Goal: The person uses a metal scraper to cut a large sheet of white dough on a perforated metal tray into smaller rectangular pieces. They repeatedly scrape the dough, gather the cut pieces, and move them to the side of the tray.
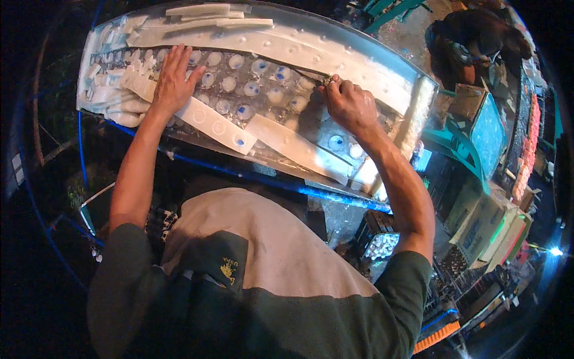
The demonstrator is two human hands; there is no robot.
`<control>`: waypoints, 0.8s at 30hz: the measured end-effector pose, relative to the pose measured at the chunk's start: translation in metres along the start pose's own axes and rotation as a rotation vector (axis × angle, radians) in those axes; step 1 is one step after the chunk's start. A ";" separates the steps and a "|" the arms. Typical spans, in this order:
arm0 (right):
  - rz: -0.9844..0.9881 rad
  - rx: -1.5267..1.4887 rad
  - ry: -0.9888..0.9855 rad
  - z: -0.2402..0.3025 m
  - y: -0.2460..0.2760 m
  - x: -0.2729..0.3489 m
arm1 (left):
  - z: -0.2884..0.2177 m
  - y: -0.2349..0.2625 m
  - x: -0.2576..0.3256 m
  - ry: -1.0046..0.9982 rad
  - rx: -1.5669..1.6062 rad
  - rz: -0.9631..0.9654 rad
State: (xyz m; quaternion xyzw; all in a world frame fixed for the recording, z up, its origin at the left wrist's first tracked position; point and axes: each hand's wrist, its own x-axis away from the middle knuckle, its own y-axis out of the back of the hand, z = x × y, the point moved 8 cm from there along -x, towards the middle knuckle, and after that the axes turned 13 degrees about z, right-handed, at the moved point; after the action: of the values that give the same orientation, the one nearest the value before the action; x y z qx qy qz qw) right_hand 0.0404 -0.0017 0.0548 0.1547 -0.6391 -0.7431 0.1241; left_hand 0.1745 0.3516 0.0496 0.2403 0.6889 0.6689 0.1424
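Note:
A long metal-edged tray (272,163) lies across the bench in front of me. Rows of round moulds (229,84) run along it, several showing blue spots. My left hand (173,81) rests palm down on the left part of the moulds, fingers stretched out. My right hand (350,102) is closed in a fist over the right part; something thin and dark shows by its fingertips, but what it grips is hidden. Between my arms lie two pale flat strips, a left strip (206,119) marked with round impressions and a right strip (293,145).
A long pale strip (239,40) lies along the tray's far side with thinner pieces on it. Crumpled pale material (113,99) covers the left end. At right are a teal chair (457,149), cardboard (484,230) and a dark crate (376,230). Someone crouches (475,39) at the far right.

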 end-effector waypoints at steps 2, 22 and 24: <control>0.035 -0.032 -0.006 0.000 0.003 -0.003 | 0.003 -0.005 -0.005 0.016 -0.016 -0.006; 0.067 0.050 0.069 0.041 -0.026 -0.047 | 0.063 -0.008 -0.014 0.123 -0.048 0.197; 0.011 0.016 0.115 0.061 -0.022 -0.063 | 0.075 -0.009 -0.012 0.085 -0.044 0.133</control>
State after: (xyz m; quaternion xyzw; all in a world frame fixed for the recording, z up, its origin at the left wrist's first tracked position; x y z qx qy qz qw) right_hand 0.0752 0.0814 0.0454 0.1945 -0.6377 -0.7271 0.1636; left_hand 0.2218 0.4092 0.0347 0.2537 0.6620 0.7014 0.0732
